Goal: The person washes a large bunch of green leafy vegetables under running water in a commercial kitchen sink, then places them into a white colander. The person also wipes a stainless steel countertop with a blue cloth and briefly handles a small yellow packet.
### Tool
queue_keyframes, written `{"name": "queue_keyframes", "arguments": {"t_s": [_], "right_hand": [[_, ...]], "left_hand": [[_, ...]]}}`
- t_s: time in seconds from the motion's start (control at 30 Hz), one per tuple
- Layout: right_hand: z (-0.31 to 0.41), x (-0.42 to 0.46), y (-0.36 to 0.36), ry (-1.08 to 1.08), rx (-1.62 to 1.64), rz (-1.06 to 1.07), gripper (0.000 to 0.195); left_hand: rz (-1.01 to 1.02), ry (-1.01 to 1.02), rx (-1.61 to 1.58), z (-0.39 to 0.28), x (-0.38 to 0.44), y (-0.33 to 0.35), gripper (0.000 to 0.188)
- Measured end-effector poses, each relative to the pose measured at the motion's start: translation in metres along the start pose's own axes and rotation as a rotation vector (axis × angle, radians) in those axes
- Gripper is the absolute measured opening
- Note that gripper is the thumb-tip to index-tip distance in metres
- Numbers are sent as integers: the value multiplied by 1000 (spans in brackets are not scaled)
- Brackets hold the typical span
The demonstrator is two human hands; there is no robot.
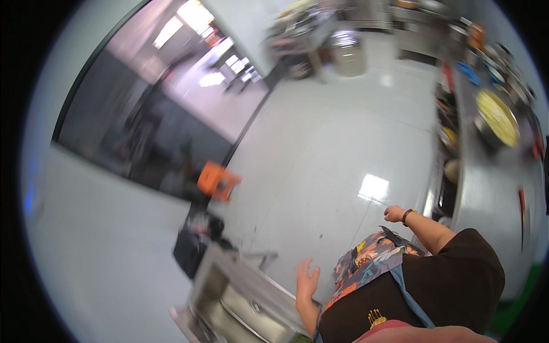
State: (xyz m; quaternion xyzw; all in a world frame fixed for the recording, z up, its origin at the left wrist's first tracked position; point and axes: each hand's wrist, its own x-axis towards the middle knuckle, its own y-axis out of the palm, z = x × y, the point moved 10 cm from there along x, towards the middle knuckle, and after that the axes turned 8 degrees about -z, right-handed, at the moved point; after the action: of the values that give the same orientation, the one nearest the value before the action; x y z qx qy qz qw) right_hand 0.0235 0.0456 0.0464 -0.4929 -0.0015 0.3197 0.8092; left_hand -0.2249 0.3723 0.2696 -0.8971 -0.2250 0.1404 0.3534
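Observation:
My left hand (306, 278) is raised beside the stainless steel sink (296, 296), its fingers apart and holding nothing. On the other side of my apron, my right hand (394, 213) hangs over the floor with its fingers curled in; I see nothing in it. A dark bracelet (407, 215) circles that wrist. The floral apron (364, 266) covers my front. Nearest the right arm runs a steel counter (480, 193). On it lies a knife with a red and black handle (522, 201), and farther along stands a metal bowl (487, 130) of pale yellow food (497, 115).
An orange plastic stool (216, 180) and a black bag-lined bin (193, 248) stand by the doorway. A large lidded container (349, 55) and a loaded table (291, 40) are at the back. Several utensils, blurred, and a blue item (467, 73) crowd the counter's far end. Pale tiled floor (326, 150) lies ahead.

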Motion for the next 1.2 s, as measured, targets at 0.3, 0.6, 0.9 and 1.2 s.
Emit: {"name": "queue_keyframes", "arguments": {"t_s": [0.3,0.6,0.9,1.2], "right_hand": [[-98,-93,-42,607,137,-181,33],[-55,-192,-75,1050,1263,-541,20],[-185,-210,-267,831,1664,-1318,27],[-352,-178,-386,309,2310,-1851,46]], "left_hand": [[670,6,355,14,147,92,53],[730,645,496,-163,315,187,47],[948,666,118,-338,256,345,44],[962,660,394,-375,313,433,47]]}}
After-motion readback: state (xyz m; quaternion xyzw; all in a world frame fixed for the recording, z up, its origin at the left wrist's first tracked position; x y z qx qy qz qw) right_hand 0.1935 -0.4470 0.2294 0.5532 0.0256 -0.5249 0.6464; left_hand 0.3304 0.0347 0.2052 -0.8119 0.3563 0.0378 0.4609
